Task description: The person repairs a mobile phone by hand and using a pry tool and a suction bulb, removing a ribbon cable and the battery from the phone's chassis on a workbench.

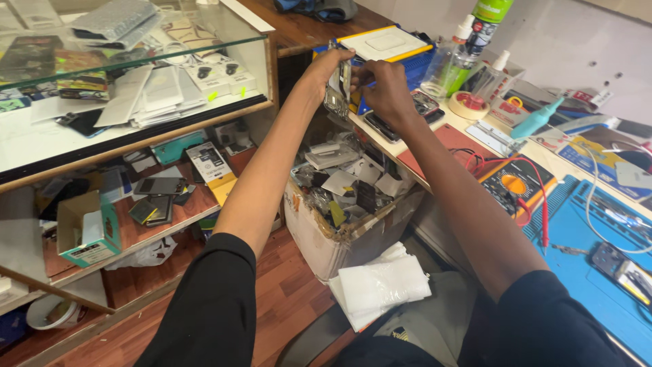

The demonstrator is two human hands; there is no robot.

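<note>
Black sleeves lead up to the left hand (324,68) and right hand (384,87), both clamped on an opened phone frame (337,87) held in the air above the cardboard box (319,238) of scrap parts. A slip would likely drop the frame into that box.

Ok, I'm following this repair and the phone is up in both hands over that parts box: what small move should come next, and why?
Probably bring the opened phone frame down onto the blue mat. Both the left hand and right hand pinch it in mid-air above the box of scrap parts, so anything that drops could vanish among them.
</note>
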